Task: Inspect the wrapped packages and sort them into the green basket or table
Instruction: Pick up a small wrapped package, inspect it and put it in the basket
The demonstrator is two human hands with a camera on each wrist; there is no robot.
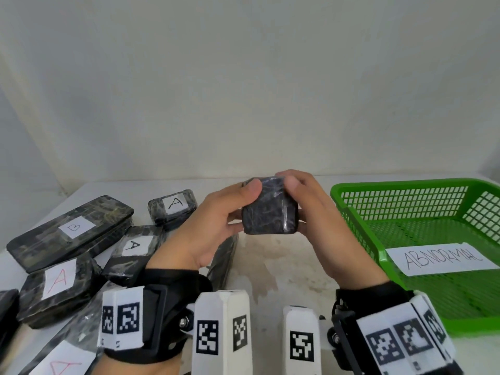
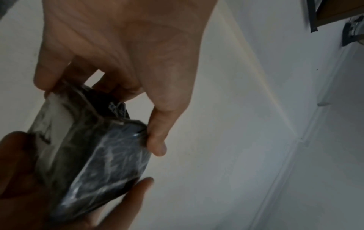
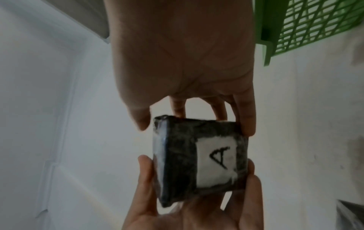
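A small black wrapped package is held up over the table's middle by both hands. My left hand grips its left side, thumb on the upper face. My right hand grips its right side, thumb on the top right corner. The face turned toward me is plain black. In the right wrist view the package shows a white label with a black "A" on the underside, between the right hand and the left hand's fingers. In the left wrist view the package sits under the left hand. The green basket stands to the right.
The basket holds only a paper reading "ABNORMAL". Several black wrapped packages lie on the left of the white table: a long one marked B and smaller ones marked A. A wall rises behind the table.
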